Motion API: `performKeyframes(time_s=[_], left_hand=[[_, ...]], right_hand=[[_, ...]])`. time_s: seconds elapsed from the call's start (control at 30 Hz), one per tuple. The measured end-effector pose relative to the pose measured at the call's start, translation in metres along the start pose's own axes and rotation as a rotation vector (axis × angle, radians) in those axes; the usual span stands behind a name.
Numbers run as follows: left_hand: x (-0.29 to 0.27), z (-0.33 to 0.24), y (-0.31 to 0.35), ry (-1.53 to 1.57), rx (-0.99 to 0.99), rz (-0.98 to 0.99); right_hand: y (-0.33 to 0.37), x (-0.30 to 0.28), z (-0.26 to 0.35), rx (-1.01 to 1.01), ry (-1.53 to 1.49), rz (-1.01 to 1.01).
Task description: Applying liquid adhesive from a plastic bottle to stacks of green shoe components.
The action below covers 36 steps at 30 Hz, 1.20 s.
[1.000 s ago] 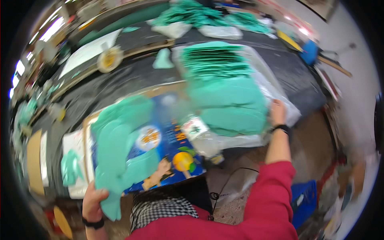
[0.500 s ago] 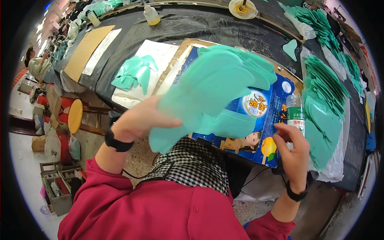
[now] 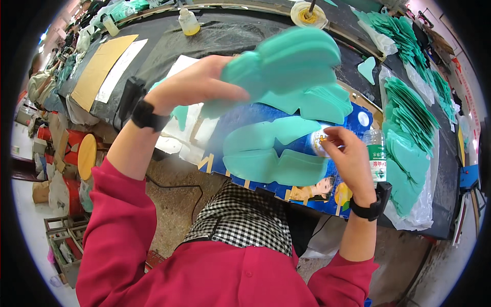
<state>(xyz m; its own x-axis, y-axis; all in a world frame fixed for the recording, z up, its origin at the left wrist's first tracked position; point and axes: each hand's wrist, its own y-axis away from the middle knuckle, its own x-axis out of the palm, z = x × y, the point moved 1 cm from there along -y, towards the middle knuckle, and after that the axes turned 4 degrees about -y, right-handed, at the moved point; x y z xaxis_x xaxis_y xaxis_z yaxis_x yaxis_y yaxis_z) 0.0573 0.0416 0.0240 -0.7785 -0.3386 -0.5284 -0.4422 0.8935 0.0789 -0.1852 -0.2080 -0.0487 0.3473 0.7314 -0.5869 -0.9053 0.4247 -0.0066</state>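
My left hand [image 3: 202, 84] is closed on the near end of a thick bundle of mint-green shaped pieces [image 3: 294, 59], blurred by motion, above the far part of a blue printed cardboard [image 3: 220, 135]. A flat green piece with a notched right side [image 3: 271, 158] lies on the cardboard, beneath and to the right of that hand. Beyond it sits a fanned pile of green pieces [image 3: 327, 102], partly hidden by the bundle. Over a white printed circle on the cardboard, my right hand [image 3: 353, 161] is held with thumb and forefinger curved and slightly apart, nothing visible between them.
A clear bottle with a green label [image 3: 376, 156] stands right of my right hand. Stacks of green pieces [image 3: 411, 112] line the right side on plastic wrap. At the back are a squeeze bottle of yellow liquid [image 3: 189, 23] and a round dish [image 3: 308, 15]. A stool [image 3: 87, 156] stands left.
My left hand has lifted the green bundle up and away from me, uncovering the flat piece on the cardboard. My right hand has moved left and farther in, over the cardboard.
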Motion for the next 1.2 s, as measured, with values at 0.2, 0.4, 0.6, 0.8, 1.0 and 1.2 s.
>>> performKeyframes(time_s=[0.2, 0.4, 0.6, 0.8, 1.0, 1.2], left_hand=[[0.036, 0.02, -0.053, -0.285, 0.069, 0.22], [0.054, 0.025, -0.084, -0.599, 0.122, 0.236], [0.05, 0.01, -0.09, -0.539, 0.086, 0.208], [0.056, 0.015, -0.085, -0.45, 0.05, 0.262], [0.064, 0.022, -0.091, -0.845, 0.231, -0.016], [0.066, 0.032, -0.094, -0.643, 0.125, -0.132]], right_hand=[[0.004, -0.001, 0.002, -0.003, 0.035, 0.026], [0.01, 0.033, 0.028, -0.288, 0.161, 0.11], [-0.007, 0.077, 0.041, -0.54, 0.218, 0.127], [-0.011, 0.063, 0.036, -0.49, 0.136, 0.039], [-0.027, 0.039, 0.019, -0.35, 0.18, -0.056], [-0.044, 0.051, 0.012, -0.279, 0.274, -0.132]])
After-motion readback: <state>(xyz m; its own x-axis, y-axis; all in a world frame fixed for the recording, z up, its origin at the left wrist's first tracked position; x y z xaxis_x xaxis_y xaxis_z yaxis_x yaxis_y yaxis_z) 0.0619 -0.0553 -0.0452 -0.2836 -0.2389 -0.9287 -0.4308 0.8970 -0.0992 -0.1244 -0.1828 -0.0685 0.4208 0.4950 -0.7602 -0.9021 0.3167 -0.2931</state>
